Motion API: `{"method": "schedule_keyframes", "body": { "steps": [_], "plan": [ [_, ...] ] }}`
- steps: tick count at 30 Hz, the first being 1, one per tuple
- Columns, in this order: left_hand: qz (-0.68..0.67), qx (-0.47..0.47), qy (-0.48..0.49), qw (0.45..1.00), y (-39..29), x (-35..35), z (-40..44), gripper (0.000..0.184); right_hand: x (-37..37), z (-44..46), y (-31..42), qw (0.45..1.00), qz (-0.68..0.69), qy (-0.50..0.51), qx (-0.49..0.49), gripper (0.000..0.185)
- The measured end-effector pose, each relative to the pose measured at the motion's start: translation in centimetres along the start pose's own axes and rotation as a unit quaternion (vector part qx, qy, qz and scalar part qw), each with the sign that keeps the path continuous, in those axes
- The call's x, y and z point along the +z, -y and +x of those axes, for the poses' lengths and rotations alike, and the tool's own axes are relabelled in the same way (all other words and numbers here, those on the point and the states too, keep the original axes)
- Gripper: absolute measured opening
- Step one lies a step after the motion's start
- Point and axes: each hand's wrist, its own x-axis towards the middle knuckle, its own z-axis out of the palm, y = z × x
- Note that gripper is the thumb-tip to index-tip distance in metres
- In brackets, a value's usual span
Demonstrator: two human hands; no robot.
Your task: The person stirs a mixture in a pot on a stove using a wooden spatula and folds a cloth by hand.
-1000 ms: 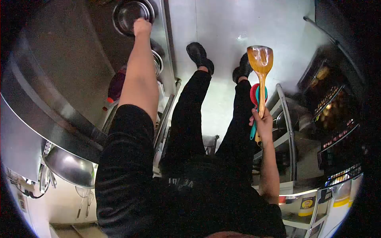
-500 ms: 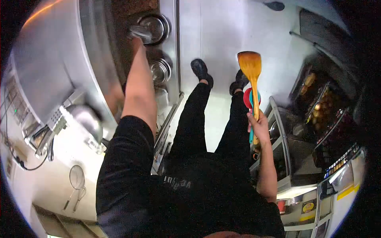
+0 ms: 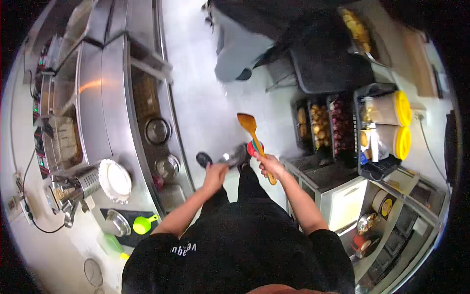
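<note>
My right hand (image 3: pixel 271 167) is closed round the handle of a wooden spatula (image 3: pixel 248 122), its flat blade pointing away from me. In the same grip is a red and teal utensil (image 3: pixel 252 148), partly hidden behind the spatula; its kind does not show. My left hand (image 3: pixel 215 177) is closed on a shiny metal utensil (image 3: pixel 232 156), blurred by motion, so its shape cannot be made out. Both hands are in front of my body, above the floor and my dark shoes, the left one a little apart from the spatula.
On the left, a steel counter (image 3: pixel 110 88) stands over a shelf with metal bowls (image 3: pixel 157 131). A white bowl (image 3: pixel 114 180) and a green measuring cup (image 3: pixel 145 224) rest nearer me. Vegetable crates (image 3: pixel 320 125) and yellow-lidded tubs (image 3: pixel 402 109) stand right. Ahead is a person in dark clothes (image 3: pixel 274 22).
My left hand has come away from the low shelf with the metal utensil, towards my right hand. My right hand still holds the spatula. The view has shifted, and another person now shows ahead.
</note>
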Motion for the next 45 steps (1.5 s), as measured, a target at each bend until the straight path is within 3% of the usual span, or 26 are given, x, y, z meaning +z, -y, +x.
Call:
{"method": "schedule_keyframes", "body": {
  "steps": [2,5,8,10,12,13,15,16,18,20,21,22,25,26,28,29,31,32,34,37,38,41,42,45],
  "plan": [
    [0.049,0.107,0.032,0.993,-5.3,-1.4,-0.6,0.015,-1.4,-2.5,0.5,1.000,-0.015,-0.009,-0.005,0.049],
    [0.119,0.185,0.076,0.973,-10.8,-3.9,0.0,0.016,-4.0,-5.1,0.6,0.998,-0.042,-0.023,-0.048,0.048],
    [0.177,0.300,0.094,0.933,-14.9,-6.4,1.2,0.029,-5.1,-9.0,2.2,0.996,-0.016,-0.003,-0.087,0.038],
    [0.193,0.327,0.087,0.921,-16.9,-7.9,0.8,0.031,-4.9,-10.2,3.0,0.992,0.008,0.019,-0.121,0.026],
    [0.266,0.348,0.173,0.882,-20.3,-10.0,0.7,0.033,-4.8,-12.1,4.4,0.991,0.014,0.014,-0.129,0.020],
    [0.272,0.360,0.164,0.877,-22.3,-11.2,0.6,0.033,-4.9,-12.4,4.6,0.988,0.038,0.038,-0.143,0.020],
    [0.116,0.380,0.187,0.898,-26.0,-13.7,0.2,0.030,-5.1,-13.1,5.3,0.984,0.029,0.052,-0.166,0.020],
    [0.003,0.389,0.225,0.893,-29.3,-15.8,0.6,0.034,-4.9,-14.1,5.9,0.983,0.028,0.052,-0.174,0.020],
    [-0.140,0.429,0.198,0.870,-37.3,-20.9,-1.1,0.035,-4.1,-16.2,7.3,0.985,0.044,0.061,-0.158,0.019],
    [-0.456,0.458,0.231,0.727,-42.3,-23.1,-3.6,0.034,-3.9,-17.5,8.1,0.969,0.108,0.111,-0.194,0.016],
    [-0.559,0.465,0.293,0.621,-44.8,-24.4,-5.2,0.041,-3.9,-15.1,7.8,0.975,0.020,0.046,-0.218,0.013],
    [-0.630,0.518,0.309,0.490,-47.7,-24.3,-6.6,0.054,-3.6,-16.3,8.4,0.977,0.019,0.058,-0.205,0.013],
    [-0.748,0.458,0.332,0.346,-51.3,-24.7,-12.3,0.065,-3.5,-15.4,8.7,0.973,-0.018,0.054,-0.222,0.016],
    [-0.767,0.395,0.350,0.365,-51.5,-25.0,-13.6,0.065,-2.9,-18.1,9.8,0.983,-0.005,0.074,-0.168,0.018],
    [-0.782,0.336,0.359,0.383,-51.6,-24.4,-12.7,0.065,-3.2,-17.6,10.2,0.984,-0.027,0.091,-0.154,0.019],
    [-0.679,0.500,0.428,0.324,-52.0,-23.5,-9.6,0.056,-3.0,-17.3,10.3,0.983,-0.032,0.103,-0.146,0.019],
    [-0.543,0.640,0.477,0.260,-51.6,-23.5,-8.8,0.049,-2.1,-17.0,10.9,0.983,-0.040,0.100,-0.151,0.020],
    [-0.626,0.556,0.441,0.324,-50.9,-23.4,-10.4,0.055,-1.9,-16.7,11.2,0.982,-0.047,0.111,-0.143,0.020],
    [-0.696,0.465,0.387,0.386,-50.3,-24.0,-10.9,0.064,-1.1,-15.8,12.3,0.981,-0.062,0.128,-0.133,0.020],
    [-0.672,0.523,0.338,0.400,-48.5,-24.6,-9.2,0.059,1.0,-13.8,14.2,0.975,-0.121,0.125,-0.136,0.021],
    [-0.659,0.523,0.319,0.436,-47.6,-24.4,-8.5,0.058,1.9,-13.5,15.0,0.976,-0.121,0.129,-0.131,0.019],
    [-0.673,0.471,0.340,0.458,-45.0,-27.4,-7.7,0.056,3.9,-10.9,17.1,0.973,-0.115,0.160,-0.124,0.019],
    [-0.655,0.397,0.247,0.594,-44.2,-28.1,-7.1,0.042,4.7,-10.0,17.7,0.971,-0.114,0.162,-0.134,0.021],
    [-0.638,0.300,0.151,0.693,-41.1,-33.3,-5.1,0.029,7.9,-7.6,21.0,0.968,-0.126,0.147,-0.160,0.027]
  ]
}}
